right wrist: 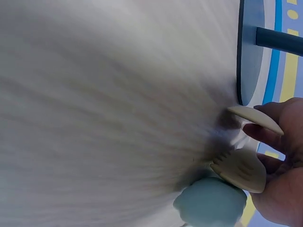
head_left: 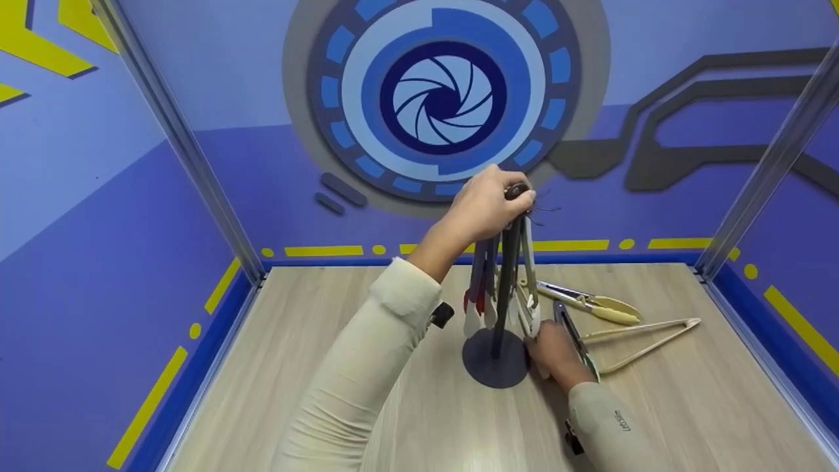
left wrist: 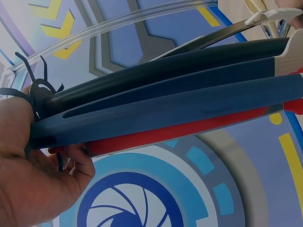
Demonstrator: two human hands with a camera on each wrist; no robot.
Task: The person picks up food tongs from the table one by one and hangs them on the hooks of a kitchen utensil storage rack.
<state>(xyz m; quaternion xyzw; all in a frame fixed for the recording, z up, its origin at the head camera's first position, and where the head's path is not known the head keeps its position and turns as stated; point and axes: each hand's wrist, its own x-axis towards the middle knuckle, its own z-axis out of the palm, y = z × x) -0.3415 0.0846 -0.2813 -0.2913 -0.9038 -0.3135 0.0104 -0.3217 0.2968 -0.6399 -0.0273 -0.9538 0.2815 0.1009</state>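
Observation:
A dark stand [head_left: 496,373] with a round base and thin hooks [left wrist: 45,71] at its top stands upright on the table. My left hand [head_left: 488,203] grips the stand's top, fingers curled near the hooks. From it hang several tongs, including blue-handled tongs [left wrist: 180,106] and red tongs [left wrist: 184,130]. Down by the base, my right hand [head_left: 557,351] holds metal tongs near their beige heads [right wrist: 241,170]; the hand partly hides the hold. Tongs with a teal head [right wrist: 210,203] lie close beside that hand.
Yellow-headed tongs [head_left: 590,303] and pale V-shaped tongs [head_left: 649,328] lie on the wooden table [head_left: 314,367] to the right. Blue printed walls [head_left: 229,177] and metal posts [head_left: 177,131] enclose the table's back and sides.

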